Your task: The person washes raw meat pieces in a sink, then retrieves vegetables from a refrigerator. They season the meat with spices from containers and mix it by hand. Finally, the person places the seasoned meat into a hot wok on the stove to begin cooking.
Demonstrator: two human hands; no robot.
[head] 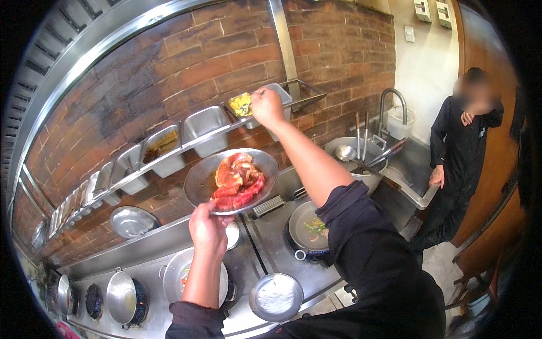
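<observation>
My left hand (208, 231) grips the near rim of a round metal dish (195, 184), tilted and held above the stove. Slices of raw red meat (239, 182) lie in it. Up at the wall rack, my right hand (268, 109) is closed at a small metal container of yellow food (240, 104). A short bit of a metal utensil (263, 92) shows at its fingers; its lower end is hidden. Under my right forearm, a pan (302, 229) with chopped green and pale pieces sits over a blue flame.
Metal food containers (206, 123) line the rack (186, 146). White powder (277, 294) fills a shallow pan near the front edge. A wide pot (171, 271) and a pan (121, 296) stand left. Ladles occupy a large pot (334, 146) by the sink. A person (459, 140) stands right.
</observation>
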